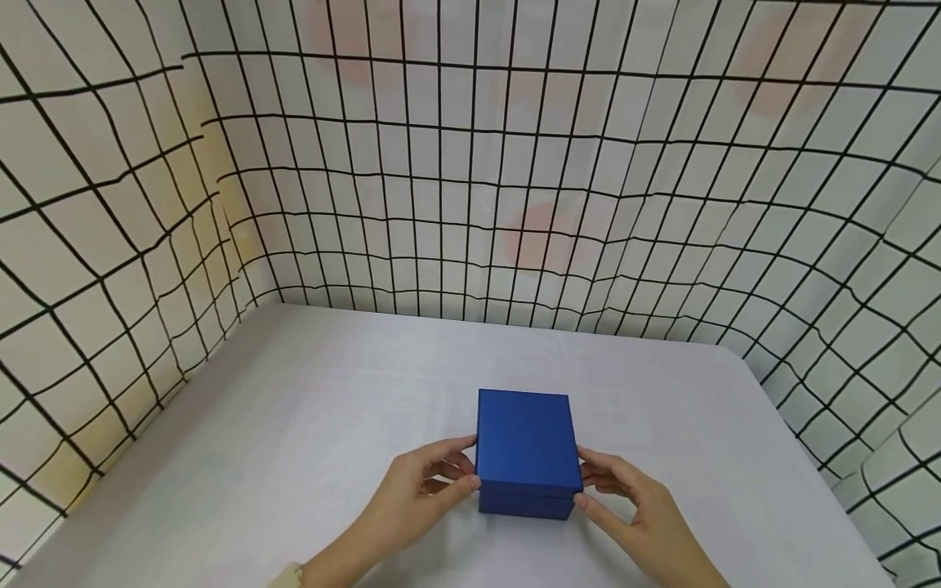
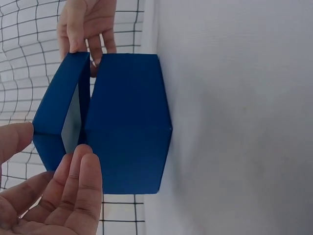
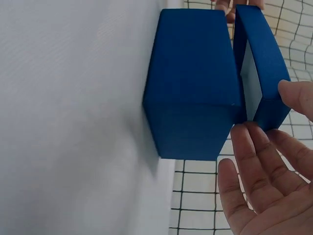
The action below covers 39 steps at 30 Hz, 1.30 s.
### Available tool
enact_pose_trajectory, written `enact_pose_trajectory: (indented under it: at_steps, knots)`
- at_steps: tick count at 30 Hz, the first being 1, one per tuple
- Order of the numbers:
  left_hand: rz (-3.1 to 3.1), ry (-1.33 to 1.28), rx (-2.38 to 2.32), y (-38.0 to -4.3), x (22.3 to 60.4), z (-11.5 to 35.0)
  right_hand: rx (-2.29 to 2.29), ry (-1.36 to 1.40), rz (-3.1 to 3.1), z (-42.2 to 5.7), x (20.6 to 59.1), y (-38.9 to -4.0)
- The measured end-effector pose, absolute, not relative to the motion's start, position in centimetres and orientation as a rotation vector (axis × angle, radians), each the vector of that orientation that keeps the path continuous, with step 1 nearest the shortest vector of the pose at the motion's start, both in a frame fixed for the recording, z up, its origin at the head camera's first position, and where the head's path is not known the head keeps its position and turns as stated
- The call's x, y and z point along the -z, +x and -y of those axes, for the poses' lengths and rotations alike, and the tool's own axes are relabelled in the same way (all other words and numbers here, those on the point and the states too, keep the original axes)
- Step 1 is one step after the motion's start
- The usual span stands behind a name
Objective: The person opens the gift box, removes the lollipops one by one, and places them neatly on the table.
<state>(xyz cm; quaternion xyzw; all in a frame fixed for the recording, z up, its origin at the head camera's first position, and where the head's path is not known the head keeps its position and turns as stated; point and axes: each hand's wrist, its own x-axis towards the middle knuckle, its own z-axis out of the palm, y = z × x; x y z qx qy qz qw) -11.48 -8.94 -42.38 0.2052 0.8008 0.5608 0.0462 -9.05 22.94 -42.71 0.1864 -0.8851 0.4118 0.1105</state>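
Observation:
A blue box with a lift-off lid stands on the white table, toward the near side. My left hand (image 1: 412, 494) grips the lid (image 1: 525, 437) at its left side, thumb at the near corner and fingers along the edge. On the opposite side my right hand (image 1: 639, 502) pinches the same lid. In the left wrist view the lid (image 2: 56, 105) is tilted and parted from the box base (image 2: 127, 93), showing a pale inside. The right wrist view also has a gap between the lid (image 3: 269, 58) and the base (image 3: 190, 63), which sits on the table.
A white cloth covers the table (image 1: 331, 392). Behind it and along both sides rises a white curtain (image 1: 544, 188) with a black grid pattern. A cream sleeve cuff (image 1: 288, 576) shows at the left wrist.

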Motion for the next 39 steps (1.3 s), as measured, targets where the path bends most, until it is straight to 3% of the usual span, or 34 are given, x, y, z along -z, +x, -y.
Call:
enact_pose_trajectory:
  at_steps: [26, 39]
  knots:
    - [-2.468, 0.653, -2.02, -9.2, 40.4, 16.4, -1.439, 0.766, 2.624, -15.6, 39.1, -9.5]
    - [-2.698, 0.439, -1.945, -7.3, 39.7, 20.8, -1.669, 0.864, 2.629, -10.7, 39.1, -9.3]
